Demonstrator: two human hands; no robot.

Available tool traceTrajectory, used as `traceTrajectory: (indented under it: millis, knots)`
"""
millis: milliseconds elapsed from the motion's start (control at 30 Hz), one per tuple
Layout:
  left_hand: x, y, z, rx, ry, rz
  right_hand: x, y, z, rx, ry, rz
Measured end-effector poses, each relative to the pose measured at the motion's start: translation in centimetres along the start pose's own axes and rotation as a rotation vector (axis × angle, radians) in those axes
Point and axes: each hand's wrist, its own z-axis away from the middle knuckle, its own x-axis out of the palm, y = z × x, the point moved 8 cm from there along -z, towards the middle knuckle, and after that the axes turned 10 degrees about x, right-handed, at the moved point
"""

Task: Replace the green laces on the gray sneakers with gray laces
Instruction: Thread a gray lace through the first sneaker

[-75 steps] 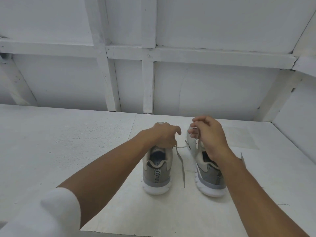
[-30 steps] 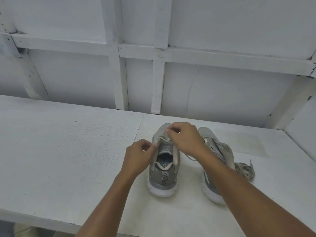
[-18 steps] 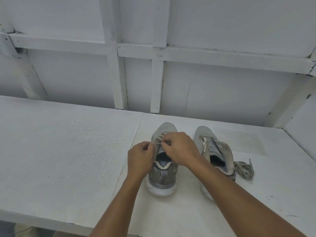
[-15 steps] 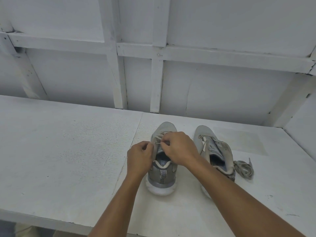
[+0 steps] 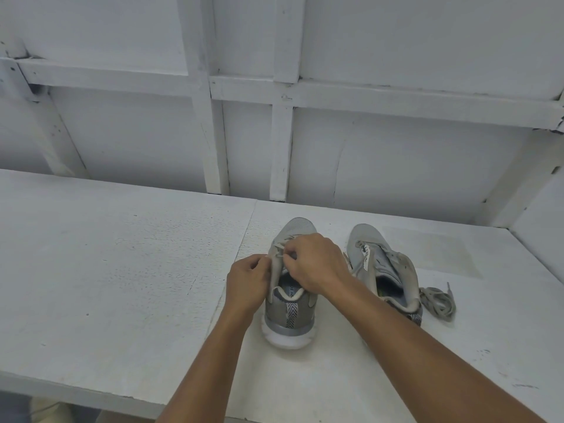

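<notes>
Head view looks down on a white worktop, with both forearms reaching in from the bottom edge of the frame. Just right of centre stands the laced sneaker, gray with a white sole. It is upright, with its heel toward the camera and its toe toward the wall. Its lace is pale and crosses the eyelets near the toe; its shade is too washed out to call it gray or green.

The left hand sits against the side of this sneaker that faces the left of the frame. Its fingers are curled, and thumb and forefinger pinch the lace at the eyelet row. The right hand lies over the top of the same sneaker and covers the tongue. Its fingers are curled down and nip the lace just beside the left hand's fingertips. The two hands nearly touch.

To the right, near but apart, the second sneaker leans toward the right edge of the frame with its collar gaping. The right forearm crosses in front of its heel. A loose lace lies bunched in a coil on the worktop just beside that heel, one tip pointing toward the top of the frame. The upper half of the frame is a white wall crossed by white battens.
</notes>
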Motion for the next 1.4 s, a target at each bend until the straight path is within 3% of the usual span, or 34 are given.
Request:
traceTrajectory:
  millis: [333, 633, 767, 867, 967, 1067, 1167, 1200, 1267, 1400]
  knots:
    - [0.2, -0.3, 0.0, -0.005, -0.009, 0.010, -0.1, -0.7, 0.1, -0.035, 0.008, 0.039]
    - [1.3, -0.7, -0.7, -0.111, -0.057, 0.204, 0.1, -0.9, -0.2, -0.044, 0.019, 0.126]
    - [0.9, -0.5, -1.4, -0.062, -0.086, 0.220, 0.1, -0.6, -0.2, -0.012, -0.003, 0.126]
    - [-0.1, 0.1, -2.0, -0.020, -0.013, 0.262, -0.5, -0.3, 0.3, -0.034, -0.003, 0.068]
    - [-1.4, 0.6, -3.0, -0.005, 0.086, 0.490, -2.1, 1.3, 0.9, -0.064, 0.036, -0.010]
    - [-3.5, 0.8, -4.5, -0.057, 0.176, 0.867, -4.9, 4.4, 1.2, 0.003, 0.161, -0.150]
    - [-5.0, 1.0, -6.1, -0.139, 0.225, 1.155, -5.7, 7.3, 1.3, 0.095, 0.132, -0.051]
    - [-5.2, 1.3, -6.3, -0.150, 0.191, 1.099, -5.4, 7.9, 1.3, 0.116, 0.082, 0.004]
    - [-4.9, 2.7, -6.6, -0.109, 0.013, 0.742, -4.4, 8.3, 1.5, 0.155, -0.034, 0.067]
    - [-0.6, 5.5, -5.0, 0.203, -0.596, -0.485, -1.9, 7.3, 1.6, 0.150, -0.148, 0.104]
